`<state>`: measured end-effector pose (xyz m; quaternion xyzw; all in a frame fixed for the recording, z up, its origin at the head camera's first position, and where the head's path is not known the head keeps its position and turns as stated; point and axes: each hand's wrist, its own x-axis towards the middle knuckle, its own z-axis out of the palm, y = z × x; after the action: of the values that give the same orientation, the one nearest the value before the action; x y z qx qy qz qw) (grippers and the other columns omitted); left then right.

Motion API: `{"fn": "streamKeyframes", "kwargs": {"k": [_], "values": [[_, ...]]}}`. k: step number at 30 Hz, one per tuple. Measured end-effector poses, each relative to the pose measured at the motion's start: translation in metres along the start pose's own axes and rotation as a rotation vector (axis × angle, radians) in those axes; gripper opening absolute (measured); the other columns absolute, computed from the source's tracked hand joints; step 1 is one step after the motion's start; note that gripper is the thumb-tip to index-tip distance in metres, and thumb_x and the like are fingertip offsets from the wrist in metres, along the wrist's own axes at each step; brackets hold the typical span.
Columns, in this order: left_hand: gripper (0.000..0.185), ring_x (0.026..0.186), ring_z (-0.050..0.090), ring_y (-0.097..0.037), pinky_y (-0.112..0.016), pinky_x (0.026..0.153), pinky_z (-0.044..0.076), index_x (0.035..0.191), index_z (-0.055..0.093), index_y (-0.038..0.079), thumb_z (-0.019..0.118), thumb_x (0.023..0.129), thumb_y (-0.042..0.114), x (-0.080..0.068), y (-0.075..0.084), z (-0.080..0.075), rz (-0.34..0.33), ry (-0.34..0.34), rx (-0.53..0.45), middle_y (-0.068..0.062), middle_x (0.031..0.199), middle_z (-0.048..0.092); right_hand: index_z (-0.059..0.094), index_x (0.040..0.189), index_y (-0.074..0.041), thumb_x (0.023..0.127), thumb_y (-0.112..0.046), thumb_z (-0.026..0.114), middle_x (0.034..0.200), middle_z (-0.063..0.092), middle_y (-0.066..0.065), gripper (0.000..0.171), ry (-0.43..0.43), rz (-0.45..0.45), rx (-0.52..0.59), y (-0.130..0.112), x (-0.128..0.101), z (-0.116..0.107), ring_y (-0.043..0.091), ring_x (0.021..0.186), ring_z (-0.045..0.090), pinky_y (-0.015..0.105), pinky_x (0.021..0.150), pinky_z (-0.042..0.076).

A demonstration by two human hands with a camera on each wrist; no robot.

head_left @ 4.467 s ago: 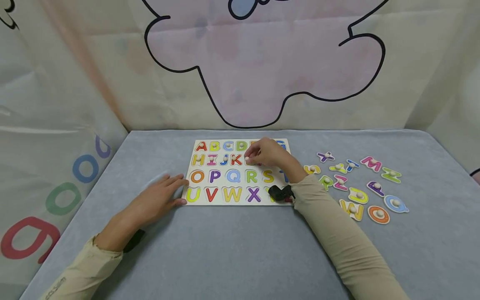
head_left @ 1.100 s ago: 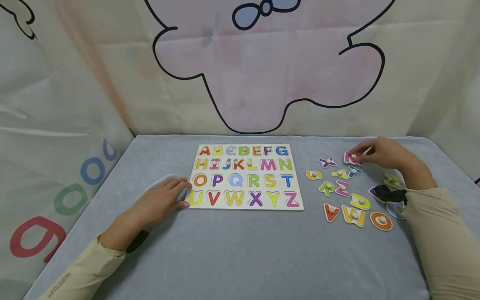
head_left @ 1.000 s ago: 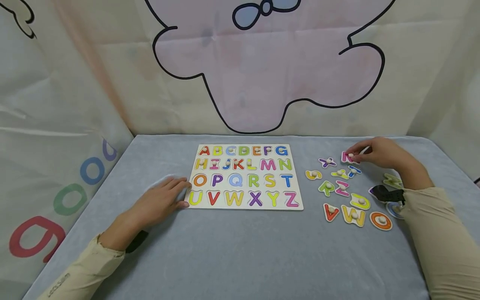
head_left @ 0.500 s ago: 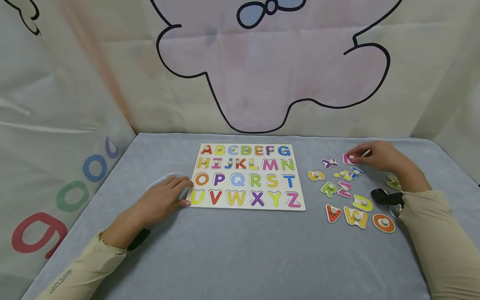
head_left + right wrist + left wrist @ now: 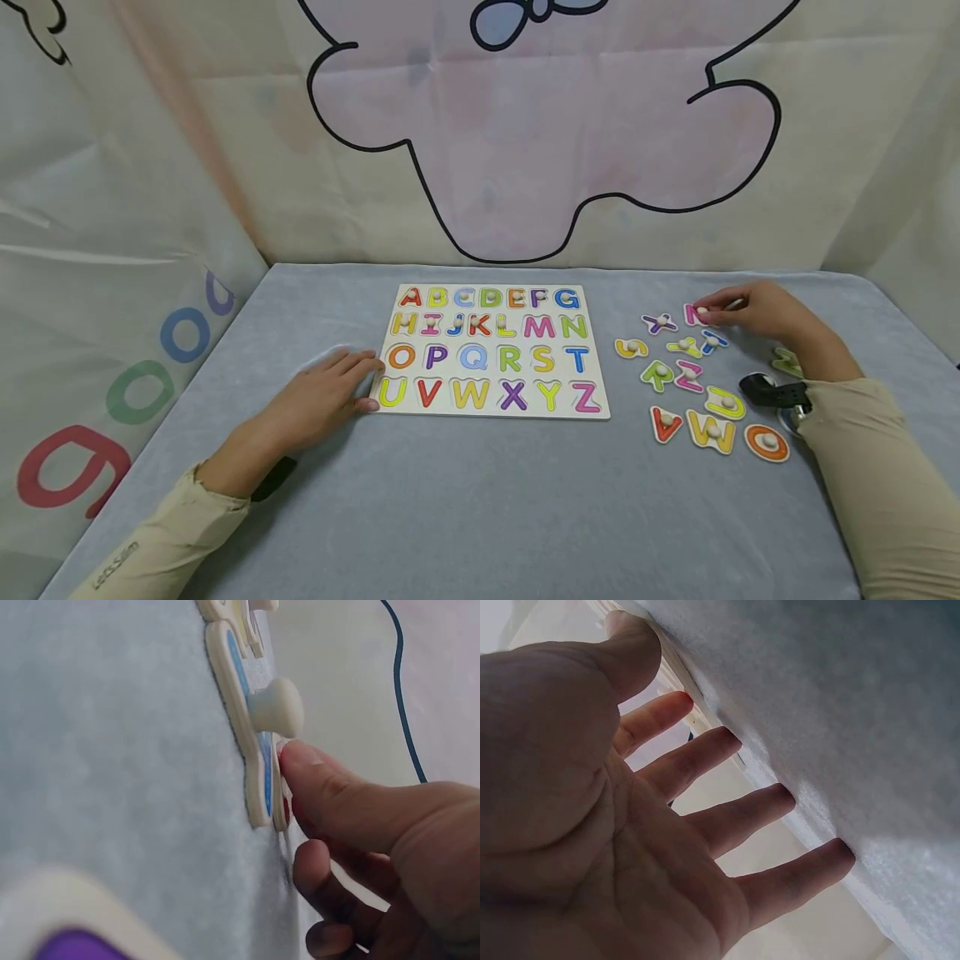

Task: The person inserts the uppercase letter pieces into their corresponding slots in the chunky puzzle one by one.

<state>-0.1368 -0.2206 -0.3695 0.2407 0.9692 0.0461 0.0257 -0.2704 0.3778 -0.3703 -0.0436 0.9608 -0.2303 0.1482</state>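
Observation:
A white alphabet puzzle board point(image 5: 491, 417) lies mid-table; knobbed letters fill its slots A to L, while M to Z show only printed recesses. At its left edge rests my left hand point(image 5: 322, 400), fingers extended and thumb at the lower corner; the left wrist view shows the fingers point(image 5: 735, 817) spread and straight. Over the loose letters at the right, my right hand point(image 5: 768, 317) pinches the knob of a pink letter M piece point(image 5: 692, 314), which its fingertips partly cover. In the right wrist view, the blue T piece point(image 5: 259, 750) stands in front of the pink piece.
Several loose letters lie right of the board, among them a purple X point(image 5: 659, 323), a red V point(image 5: 666, 424), a yellow W point(image 5: 710, 432) and an orange O point(image 5: 767, 442). A green N point(image 5: 786, 362) is partly behind the right wrist. A printed cloth point(image 5: 525, 150) hangs behind the table.
My right hand has left the board's L slot and moved right to the loose letters. The pink M has shifted left under its fingers, staying nearly still this last second. My left hand stays put.

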Motion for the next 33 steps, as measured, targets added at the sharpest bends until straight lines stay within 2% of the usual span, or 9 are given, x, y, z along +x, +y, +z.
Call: {"fn": "streamKeyframes", "kwargs": {"k": [8,15,21,33], "values": [[0.053,0.133,0.048,-0.037,-0.054,0.103,0.047,0.136,0.054,0.011,0.070,0.091,0.035,-0.002,-0.001,0.003,0.010,-0.003,0.005,-0.014,0.143,0.054,0.068,0.127,-0.008,0.091,-0.053,0.068,0.122,0.064,0.024,0.058,0.043,0.002,-0.018,-0.023,-0.008,-0.006,0.032,0.100,0.053,0.032,0.067,0.041],[0.053,0.132,0.049,-0.037,-0.054,0.100,0.049,0.137,0.053,0.013,0.069,0.092,0.034,-0.001,-0.001,0.003,0.032,-0.003,0.020,-0.011,0.146,0.052,0.070,0.123,-0.008,0.094,-0.040,0.068,0.111,0.069,0.019,0.043,0.124,-0.093,-0.068,-0.065,-0.018,-0.010,0.030,0.095,0.054,0.033,0.065,0.041],[0.053,0.137,0.044,-0.038,-0.063,0.094,0.049,0.140,0.051,0.016,0.067,0.094,0.035,-0.002,0.001,0.000,-0.009,-0.020,0.023,-0.012,0.151,0.048,0.074,0.118,-0.010,0.094,-0.029,0.070,0.106,0.072,0.015,0.031,0.180,-0.166,-0.076,-0.106,-0.019,-0.003,0.029,0.096,0.058,0.033,0.067,0.044],[0.051,0.138,0.043,-0.043,-0.068,0.093,0.046,0.141,0.050,0.017,0.065,0.096,0.035,-0.002,0.000,0.000,-0.035,-0.034,0.022,-0.013,0.152,0.046,0.075,0.117,-0.016,0.094,-0.031,0.070,0.105,0.071,0.009,0.028,0.125,-0.192,-0.005,-0.200,-0.005,0.025,0.026,0.091,0.053,0.033,0.065,0.043]]}}
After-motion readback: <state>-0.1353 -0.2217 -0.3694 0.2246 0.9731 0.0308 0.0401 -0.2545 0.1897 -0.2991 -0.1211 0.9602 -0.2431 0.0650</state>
